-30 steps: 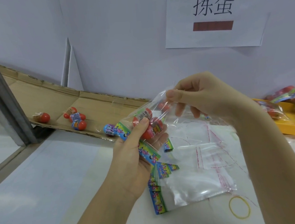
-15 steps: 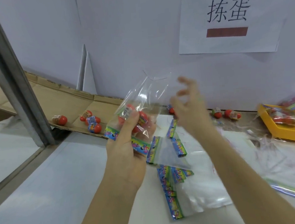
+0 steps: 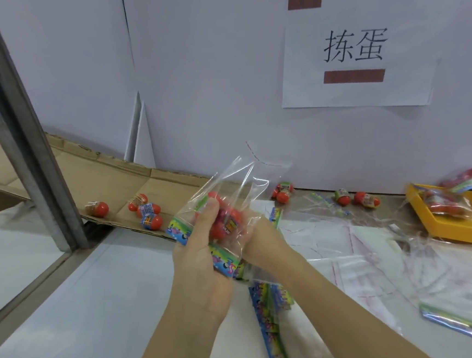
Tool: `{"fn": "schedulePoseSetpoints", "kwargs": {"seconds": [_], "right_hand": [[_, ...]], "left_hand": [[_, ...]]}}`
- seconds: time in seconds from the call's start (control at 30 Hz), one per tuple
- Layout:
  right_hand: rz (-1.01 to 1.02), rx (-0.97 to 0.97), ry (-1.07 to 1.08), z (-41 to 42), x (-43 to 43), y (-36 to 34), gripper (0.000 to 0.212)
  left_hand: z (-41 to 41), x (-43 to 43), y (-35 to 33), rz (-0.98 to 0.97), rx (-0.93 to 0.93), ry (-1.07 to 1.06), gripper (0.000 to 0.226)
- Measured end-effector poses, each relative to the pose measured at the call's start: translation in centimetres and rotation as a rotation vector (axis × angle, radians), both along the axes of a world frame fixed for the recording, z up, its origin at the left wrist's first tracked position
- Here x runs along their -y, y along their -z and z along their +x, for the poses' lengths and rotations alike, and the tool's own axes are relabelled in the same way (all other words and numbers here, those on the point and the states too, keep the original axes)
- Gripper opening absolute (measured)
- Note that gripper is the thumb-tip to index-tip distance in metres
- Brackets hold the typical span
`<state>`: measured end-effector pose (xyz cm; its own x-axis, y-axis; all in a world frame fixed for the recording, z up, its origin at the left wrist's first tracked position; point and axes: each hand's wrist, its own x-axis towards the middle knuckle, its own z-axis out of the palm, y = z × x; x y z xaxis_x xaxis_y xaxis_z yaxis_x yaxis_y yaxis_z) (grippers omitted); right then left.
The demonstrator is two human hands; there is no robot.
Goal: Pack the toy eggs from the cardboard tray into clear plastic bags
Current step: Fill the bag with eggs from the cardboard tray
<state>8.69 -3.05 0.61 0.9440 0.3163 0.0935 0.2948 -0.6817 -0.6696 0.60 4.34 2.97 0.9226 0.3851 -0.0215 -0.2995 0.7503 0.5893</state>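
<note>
Since half a second ago the right hand (image 3: 263,242) has come in from the open air and now lies against the lower side of the clear bag (image 3: 230,190), touching it. From my station I cannot tell how its fingers stand, because they are hidden behind the plastic. The left hand (image 3: 202,261) grips the bag from the other side, thumb pressed over the front and fingers curled round the coloured strip (image 3: 178,233) at its bottom edge. Between that thumb and the right hand sit the red toy eggs (image 3: 227,222), bunched low in the bag, whose loose top stands above the fingertips. Left of the left fingers, the cardboard tray (image 3: 109,184) holds four loose eggs (image 3: 150,222). Beyond the right hand, more eggs (image 3: 283,194) lie on the table by the wall. Well to the right of it, a yellow tray (image 3: 462,233) holds filled bags (image 3: 442,203). Below both wrists lies a stack of empty bags (image 3: 270,318).
</note>
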Motion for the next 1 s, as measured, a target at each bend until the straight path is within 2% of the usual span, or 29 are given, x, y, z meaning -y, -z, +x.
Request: {"fn": "schedulePoseSetpoints", "kwargs": {"seconds": [0.07,0.13,0.3,0.37,0.43,0.6,0.7,0.77,0.87,0.93,1.0], "right_hand": [[0.253,0.008,-0.019,0.1,0.9,-0.3,0.025],[0.623,-0.028,0.01,0.0,2.5,-1.9,0.037],[1.414,-0.248,0.055,0.6,7.0,-7.0,0.03],[1.567,-0.317,0.012,0.0,8.1,-8.6,0.022],[1.726,-0.355,-0.097,-0.7,8.5,-9.5,0.014],[2.02,-0.507,-0.303,-2.0,7.6,-10.4,0.029],[2.111,-0.666,-0.297,-2.3,6.7,-10.4,0.041],[2.078,-0.663,-0.197,-2.3,6.0,-10.2,0.03],[1.814,-0.503,-0.059,-2.0,5.4,-9.8,0.012],[1.588,-0.344,-0.027,-1.9,5.7,-9.8,0.012],[1.456,-0.293,-0.037,-2.0,6.2,-10.2,0.011]], "left_hand": [[-0.3,-0.2,-0.1,0.018,0.01,0.04,0.025],[-0.4,-0.3,-0.2,0.064,-0.01,0.024,0.038],[-0.2,-0.5,-0.4,0.096,-0.109,0.005,0.059],[-0.1,-0.4,-0.2,0.104,-0.13,-0.002,0.055],[0.0,-0.4,0.0,0.105,-0.136,-0.002,0.04],[-0.1,-0.2,0.4,0.12,-0.13,0.042,0.031],[0.0,-0.1,0.6,0.12,-0.138,0.046,0.017],[0.1,-0.1,0.6,0.116,-0.154,0.041,0.016],[0.1,-0.1,0.6,0.108,-0.159,0.039,0.019],[0.0,-0.2,0.6,0.112,-0.157,0.031,0.032],[0.0,-0.2,0.4,0.119,-0.147,0.03,0.042]]}}
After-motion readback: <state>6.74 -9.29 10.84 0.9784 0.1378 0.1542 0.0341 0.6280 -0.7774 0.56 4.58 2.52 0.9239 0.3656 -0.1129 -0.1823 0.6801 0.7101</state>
